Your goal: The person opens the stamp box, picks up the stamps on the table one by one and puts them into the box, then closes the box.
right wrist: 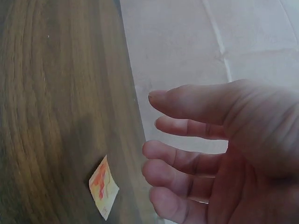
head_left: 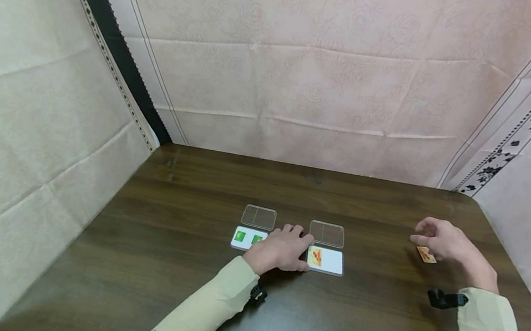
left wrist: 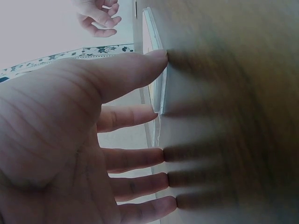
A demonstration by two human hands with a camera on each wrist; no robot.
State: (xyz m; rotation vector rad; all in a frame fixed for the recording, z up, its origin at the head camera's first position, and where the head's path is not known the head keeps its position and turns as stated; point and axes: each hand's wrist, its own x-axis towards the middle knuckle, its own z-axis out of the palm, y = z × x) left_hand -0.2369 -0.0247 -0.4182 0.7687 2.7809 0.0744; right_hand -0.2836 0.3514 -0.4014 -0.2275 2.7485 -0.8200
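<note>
My left hand rests between two small flat cases with white insides. Its thumb and index finger touch the edge of the right case, which holds an orange and yellow picture piece. The left wrist view has the thumb against that case's rim and the other fingertips down on the table. Partly behind the left hand is the left case, with two green squares. Far to the right, my right hand hovers with loosely bent fingers and holds nothing. Just below it lies a small orange and yellow picture piece.
Both cases have clear lids, the left lid and the right lid, folded back flat on the far side. All stand on a dark brown wooden table. Pale cloth hangs behind the table and on both sides.
</note>
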